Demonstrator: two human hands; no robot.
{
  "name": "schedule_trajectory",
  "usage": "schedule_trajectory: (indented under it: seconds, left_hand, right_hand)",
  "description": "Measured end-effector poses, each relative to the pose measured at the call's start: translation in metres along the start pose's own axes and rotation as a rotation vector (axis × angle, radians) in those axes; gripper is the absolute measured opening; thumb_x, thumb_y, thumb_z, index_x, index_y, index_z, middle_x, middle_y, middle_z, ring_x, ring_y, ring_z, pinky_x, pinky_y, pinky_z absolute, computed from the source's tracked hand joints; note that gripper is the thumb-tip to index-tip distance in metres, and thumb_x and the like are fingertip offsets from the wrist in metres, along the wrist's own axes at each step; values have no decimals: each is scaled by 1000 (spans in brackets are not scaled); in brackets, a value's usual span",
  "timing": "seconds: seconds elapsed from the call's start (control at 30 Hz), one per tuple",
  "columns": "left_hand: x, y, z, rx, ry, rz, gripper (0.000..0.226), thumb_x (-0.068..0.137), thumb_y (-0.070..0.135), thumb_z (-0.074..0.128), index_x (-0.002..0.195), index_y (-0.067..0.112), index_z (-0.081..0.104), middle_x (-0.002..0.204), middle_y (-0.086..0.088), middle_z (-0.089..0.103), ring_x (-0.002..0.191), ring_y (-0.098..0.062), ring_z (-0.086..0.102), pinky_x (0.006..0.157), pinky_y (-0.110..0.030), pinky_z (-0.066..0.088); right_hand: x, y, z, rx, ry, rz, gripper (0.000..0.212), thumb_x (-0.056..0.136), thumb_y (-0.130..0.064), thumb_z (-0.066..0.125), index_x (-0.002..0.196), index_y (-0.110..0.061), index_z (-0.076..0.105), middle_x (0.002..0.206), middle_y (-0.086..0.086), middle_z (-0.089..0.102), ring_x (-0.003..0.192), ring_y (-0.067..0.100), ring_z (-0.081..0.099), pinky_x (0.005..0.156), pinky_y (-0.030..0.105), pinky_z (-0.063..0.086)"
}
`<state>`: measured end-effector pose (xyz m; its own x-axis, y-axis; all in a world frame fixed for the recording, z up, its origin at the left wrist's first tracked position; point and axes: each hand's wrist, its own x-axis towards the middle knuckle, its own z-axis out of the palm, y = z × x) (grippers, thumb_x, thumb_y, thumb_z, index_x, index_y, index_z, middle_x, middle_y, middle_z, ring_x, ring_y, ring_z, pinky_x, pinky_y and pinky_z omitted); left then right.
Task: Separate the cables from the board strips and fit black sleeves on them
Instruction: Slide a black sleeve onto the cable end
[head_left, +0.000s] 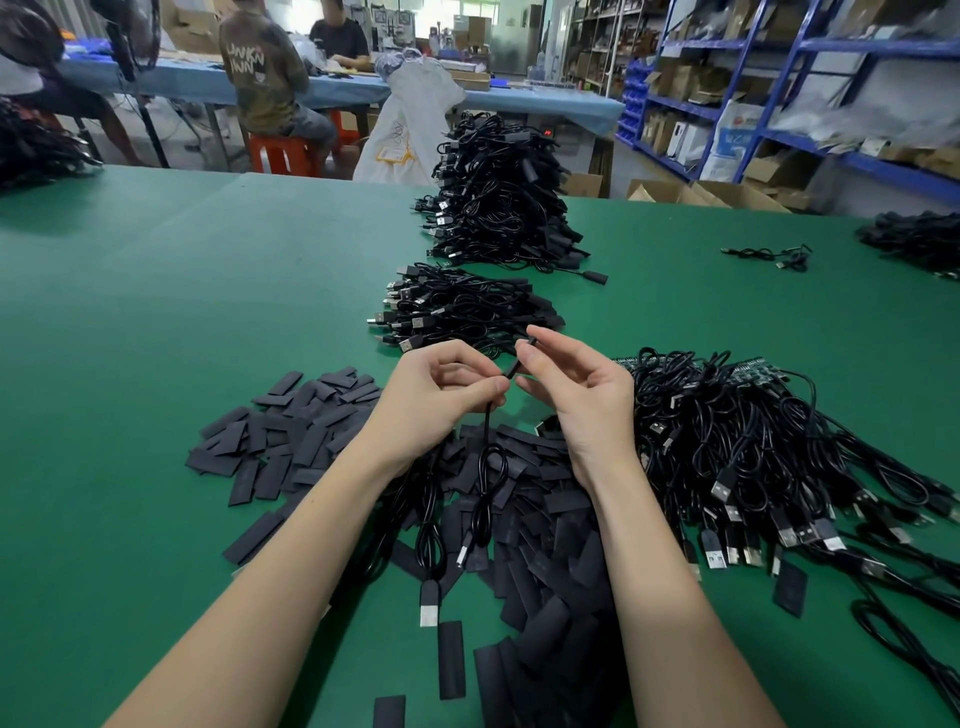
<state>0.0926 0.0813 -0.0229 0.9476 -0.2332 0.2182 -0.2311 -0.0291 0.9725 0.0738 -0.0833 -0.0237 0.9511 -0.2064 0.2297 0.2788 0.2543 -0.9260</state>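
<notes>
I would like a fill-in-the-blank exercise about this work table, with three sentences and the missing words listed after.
1. Both the left hand and the right hand pinch one black ____ above the table.
2. The loose black sleeves lie on a ____ table.
3. The cables still joined to board strips lie beside the ____ hand.

Missing words: cable; green; right

My worktop (208, 312) is plain green, and the sleeves (291, 436) strewn on it are matt black. The cable (488, 457) in my grip is black with a silver plug, like the black heaps (498, 208) beyond; the board strips (753, 375) show green.
</notes>
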Motion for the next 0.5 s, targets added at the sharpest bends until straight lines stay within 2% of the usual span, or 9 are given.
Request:
schedule_trajectory:
  seconds: [0.2,0.37,0.5]
  left_hand:
    - [-1,1,0,9,5,2,8,84,6,80,88,7,73,78,-12,77,75,-18,74,76,-24,59]
    - [-1,1,-1,3,11,8,8,85,6,79,86,10,73,75,-8,76,72,-15,73,72,-21,57]
    - [-1,0,-1,5,10,12,8,85,6,79,86,10,73,74,-9,76,72,-15,73,72,-21,56]
  right_hand:
    - [0,-1,1,9,13,20,20,87,-4,77,104,-13,79,96,3,79,93,13,75,76,24,60]
    - [0,-1,2,17,0,54,34,88,-8,78,121,-16,72,98,9,79,92,15,75,78,25,60]
    - [0,-1,0,7,-5,66,37,90,-14,76,127,-18,68,103,9,78,92,17,75,79,28,61]
